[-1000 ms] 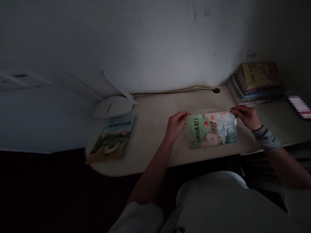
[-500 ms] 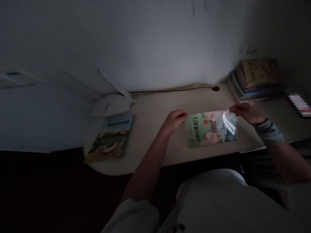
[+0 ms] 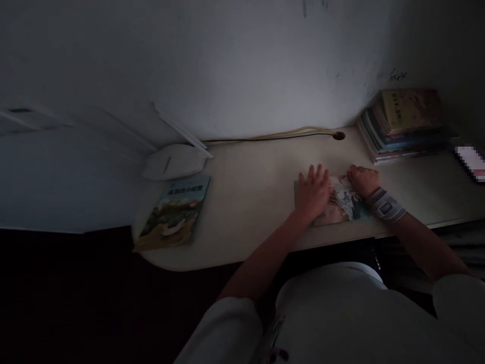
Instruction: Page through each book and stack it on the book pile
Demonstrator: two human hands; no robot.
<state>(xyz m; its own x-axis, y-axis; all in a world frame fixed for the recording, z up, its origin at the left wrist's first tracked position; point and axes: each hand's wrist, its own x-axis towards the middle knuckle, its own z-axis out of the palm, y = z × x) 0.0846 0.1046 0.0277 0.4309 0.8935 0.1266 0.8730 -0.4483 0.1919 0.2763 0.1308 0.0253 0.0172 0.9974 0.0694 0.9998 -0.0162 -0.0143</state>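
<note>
A picture book point(image 3: 343, 202) with a pink, white and green cover lies on the pale desk point(image 3: 250, 202) in front of me. My left hand point(image 3: 313, 192) rests on its left half with the fingers spread, covering most of the title. Over the upper right corner of the book, my right hand point(image 3: 364, 180) is closed, its fingers curled under; whatever they may hold is hidden. A grey band point(image 3: 386, 205) circles my right wrist.
Another picture book point(image 3: 174, 212) lies at the desk's rounded left end, beside a white router point(image 3: 175, 162). Cables point(image 3: 273, 134) run along the wall to a hole point(image 3: 339, 135). A stack of books point(image 3: 407, 126) and a blurred-out phone point(image 3: 470, 163) lie to the right.
The picture book, held up by both side edges before, now lies flat on the desk. My left hand has moved right onto its cover and spread out; my right hand has shifted slightly left.
</note>
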